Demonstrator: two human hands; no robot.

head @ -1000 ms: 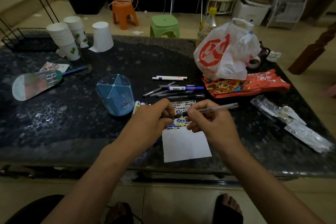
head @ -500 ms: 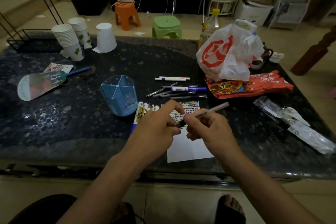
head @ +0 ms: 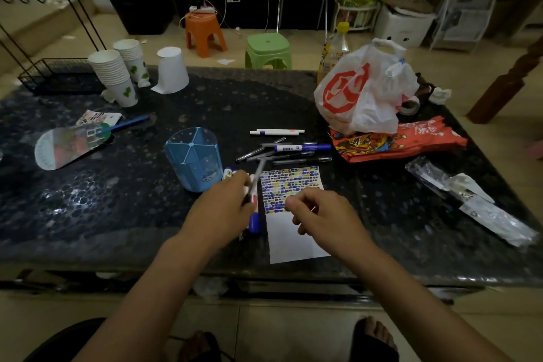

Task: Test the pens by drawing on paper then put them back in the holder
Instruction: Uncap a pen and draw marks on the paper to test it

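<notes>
My left hand point(head: 223, 209) grips a thin clear pen point(head: 258, 174) that points up and away, blurred by motion, just right of the blue translucent pen holder point(head: 192, 159). My right hand point(head: 323, 214) hovers over the white paper point(head: 293, 241) with fingers loosely curled and nothing visible in them. The paper's upper half is covered with small coloured marks. Several pens point(head: 283, 153) lie in a loose pile behind the paper. Markers point(head: 254, 216) lie between the holder and the paper, partly hidden by my left hand.
A white pen point(head: 276, 132) lies further back. A white and red plastic bag point(head: 358, 97) and a red packet point(head: 396, 144) sit at the right, clear wrappers point(head: 470, 203) at the far right. Paper cup stacks point(head: 114, 76) and a hand fan point(head: 67, 144) are at the left.
Both hands held the pen before. My right hand has let go and drawn back over the paper. My left hand has swung the pen upright and leftward toward the holder.
</notes>
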